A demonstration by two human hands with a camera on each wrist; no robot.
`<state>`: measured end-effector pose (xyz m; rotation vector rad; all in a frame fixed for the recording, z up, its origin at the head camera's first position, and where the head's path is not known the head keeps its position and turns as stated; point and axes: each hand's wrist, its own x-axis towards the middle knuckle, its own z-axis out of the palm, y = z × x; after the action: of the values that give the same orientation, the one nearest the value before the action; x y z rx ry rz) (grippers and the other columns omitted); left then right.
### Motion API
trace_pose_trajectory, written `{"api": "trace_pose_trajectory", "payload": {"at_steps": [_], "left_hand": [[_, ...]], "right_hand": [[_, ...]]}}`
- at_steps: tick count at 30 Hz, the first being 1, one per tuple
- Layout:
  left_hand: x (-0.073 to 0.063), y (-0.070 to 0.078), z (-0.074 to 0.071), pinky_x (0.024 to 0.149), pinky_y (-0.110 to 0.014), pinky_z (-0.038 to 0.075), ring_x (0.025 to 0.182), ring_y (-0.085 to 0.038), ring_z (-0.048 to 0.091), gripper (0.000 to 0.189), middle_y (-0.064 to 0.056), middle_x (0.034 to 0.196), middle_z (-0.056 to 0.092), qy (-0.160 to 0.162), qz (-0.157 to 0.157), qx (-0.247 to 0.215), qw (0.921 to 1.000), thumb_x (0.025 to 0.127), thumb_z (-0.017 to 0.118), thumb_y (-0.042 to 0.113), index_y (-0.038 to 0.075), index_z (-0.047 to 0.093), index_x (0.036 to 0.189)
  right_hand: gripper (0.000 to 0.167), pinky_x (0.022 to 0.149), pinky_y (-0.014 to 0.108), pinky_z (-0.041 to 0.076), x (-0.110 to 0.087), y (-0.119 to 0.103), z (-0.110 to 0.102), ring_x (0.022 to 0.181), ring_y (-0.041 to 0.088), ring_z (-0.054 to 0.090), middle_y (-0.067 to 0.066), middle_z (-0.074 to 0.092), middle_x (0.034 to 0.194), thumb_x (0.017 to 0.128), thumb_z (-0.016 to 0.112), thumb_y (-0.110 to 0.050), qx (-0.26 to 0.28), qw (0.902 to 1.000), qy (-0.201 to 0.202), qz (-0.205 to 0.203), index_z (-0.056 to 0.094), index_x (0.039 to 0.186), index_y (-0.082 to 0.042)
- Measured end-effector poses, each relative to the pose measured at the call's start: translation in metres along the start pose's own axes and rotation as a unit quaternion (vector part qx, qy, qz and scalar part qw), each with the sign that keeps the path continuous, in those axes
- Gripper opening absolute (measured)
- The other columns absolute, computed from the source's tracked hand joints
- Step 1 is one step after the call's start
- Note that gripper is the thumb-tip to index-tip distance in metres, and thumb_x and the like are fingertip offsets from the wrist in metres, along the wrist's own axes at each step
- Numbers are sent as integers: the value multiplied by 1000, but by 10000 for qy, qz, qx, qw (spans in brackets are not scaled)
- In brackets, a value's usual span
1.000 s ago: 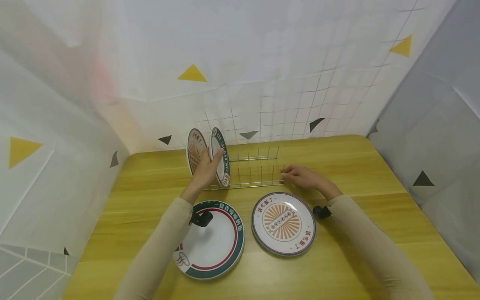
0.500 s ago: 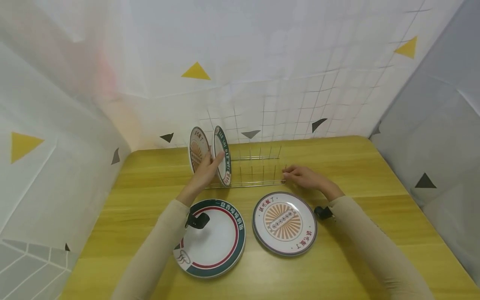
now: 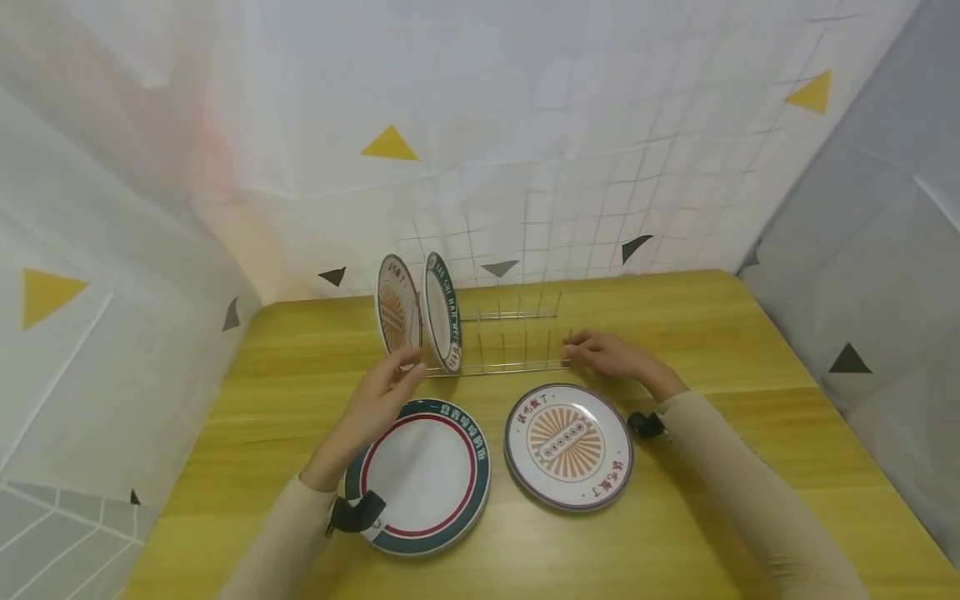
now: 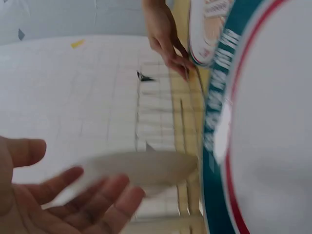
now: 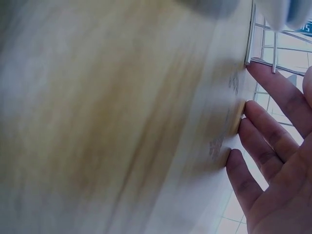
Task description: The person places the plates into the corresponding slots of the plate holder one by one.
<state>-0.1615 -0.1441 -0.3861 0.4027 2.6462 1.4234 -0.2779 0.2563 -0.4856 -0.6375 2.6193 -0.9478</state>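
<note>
Two plates stand on edge at the left end of a wire dish rack (image 3: pixel 510 367): a sunburst-patterned plate (image 3: pixel 392 304) and, right of it, a green-rimmed plate (image 3: pixel 442 312). My left hand (image 3: pixel 371 404), fingers spread and holding nothing, is just in front of them, above a flat green-rimmed plate (image 3: pixel 427 475). The left wrist view shows its palm and loose fingers (image 4: pixel 105 195) apart from a blurred upright plate (image 4: pixel 146 165). My right hand (image 3: pixel 611 354) is at the rack's right end. In the right wrist view its fairly straight fingers (image 5: pixel 265 141) touch the table and the index fingertip meets the rack's corner.
A sunburst-patterned plate (image 3: pixel 568 446) lies flat on top of a stack to the right of the flat green-rimmed one. Both lie on the wooden table (image 3: pixel 675 333) in front of the rack. White sheeting (image 3: pixel 480 192) rises behind the table's back edge.
My left hand has let go of the upright green-rimmed plate and moved back toward me and down. That plate stays standing in the rack. My right hand has stayed at the rack's end.
</note>
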Motion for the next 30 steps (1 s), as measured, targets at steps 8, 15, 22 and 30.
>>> {"api": "trace_pose_trajectory", "payload": {"at_steps": [8,15,22,30], "left_hand": [[-40,-67,-25,78,-25,53,92,-20,61,33,-9,108,64,467,-36,918,9947,96,64,23,6,61,125],[-64,-104,-30,80,-31,51,96,-19,58,72,-10,111,62,-591,-804,1010,9899,86,75,37,2,44,142],[-72,-117,-21,80,-25,51,94,-18,57,78,-8,113,61,-923,-948,646,9891,83,78,34,2,41,143],[-76,-112,-18,78,-23,50,91,-18,55,68,-6,108,60,-684,-936,618,9913,84,78,25,3,47,139]], "right_hand": [[37,110,59,32,2,-2,0,132,41,45,17,51,141,104,47,-34,-52,9999,-3,98,73,115,-10],[37,110,57,34,0,-4,-1,130,40,48,17,53,140,104,46,-34,-61,10000,-14,8,74,113,-10],[36,110,58,34,0,-4,-2,130,41,47,18,53,140,104,47,-32,-111,9999,8,-27,74,112,-10],[37,110,58,33,1,-2,-1,131,41,46,18,52,141,104,46,-33,-130,9999,-10,0,74,114,-11]]}}
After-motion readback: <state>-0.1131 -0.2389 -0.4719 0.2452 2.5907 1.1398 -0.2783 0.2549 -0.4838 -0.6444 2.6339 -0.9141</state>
